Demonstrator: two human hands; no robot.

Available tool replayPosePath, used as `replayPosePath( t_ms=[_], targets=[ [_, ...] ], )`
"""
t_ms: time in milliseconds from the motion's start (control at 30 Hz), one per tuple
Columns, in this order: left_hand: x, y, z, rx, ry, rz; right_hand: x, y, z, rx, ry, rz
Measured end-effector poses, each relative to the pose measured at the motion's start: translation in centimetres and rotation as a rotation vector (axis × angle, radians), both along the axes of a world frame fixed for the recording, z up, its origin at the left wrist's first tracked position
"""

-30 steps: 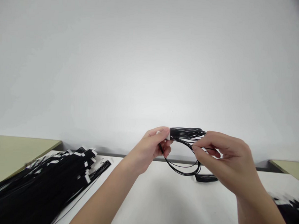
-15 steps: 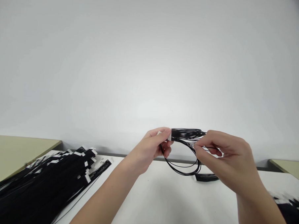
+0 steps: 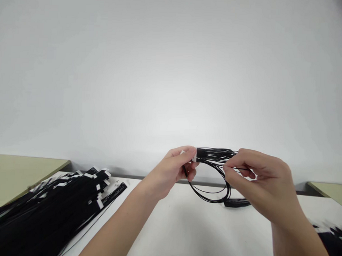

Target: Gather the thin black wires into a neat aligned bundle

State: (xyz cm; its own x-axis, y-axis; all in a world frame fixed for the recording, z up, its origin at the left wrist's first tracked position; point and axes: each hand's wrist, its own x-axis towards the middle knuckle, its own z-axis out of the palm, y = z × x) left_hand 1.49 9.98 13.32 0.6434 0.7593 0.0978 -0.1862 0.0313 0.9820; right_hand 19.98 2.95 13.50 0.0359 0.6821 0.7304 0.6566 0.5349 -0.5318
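Far left: a green-topped table [image 3: 18, 174] edging into view, and beside it a white table [image 3: 183, 226] running across the foreground. On the white table's left part, a big heap of black wire harnesses [image 3: 48, 209] with small white connectors, fanned toward the near left corner, some ends blurred.

Centre: left hand [image 3: 171, 173] raised above the white table, forearm coming up from the lower middle. Thumb and forefinger closed in a pinch on a small white connector [image 3: 194, 156] at the end of a black wire bundle [image 3: 215, 154]; remaining fingers curled under, against the looped strands.

Just right of that, the wire bundle held in the air between the two hands, its top run level, the rest sagging in a loop [image 3: 210, 192] down toward the tabletop; whether touching the surface, cannot tell. Lower end of the loop passing behind the right hand, with a dark flat stub showing just beside the palm.

Right hand [image 3: 256, 180] facing the left one, thumb and fingertips closed on the strands at the bundle's right end, other fingers loosely bent.

Far right: more black harnesses [image 3: 332, 235] at the lower corner, blurred, and another green tabletop [image 3: 331, 191] behind.
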Motion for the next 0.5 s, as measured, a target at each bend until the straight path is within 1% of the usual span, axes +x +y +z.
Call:
replayPosePath(
  t_ms=[200,367,500],
  targets=[
    [-0.01,0.10,-0.06,-0.039,-0.017,-0.022,0.01,-0.22,0.18,-0.021,0.009,0.026],
    [0.02,0.01,-0.01,0.000,0.004,-0.007,-0.12,-0.14,0.23,-0.041,0.042,0.003],
    [-0.03,0.00,-0.05,-0.016,-0.014,-0.017,-0.09,-0.07,0.26,-0.086,0.080,0.040]
  ],
)
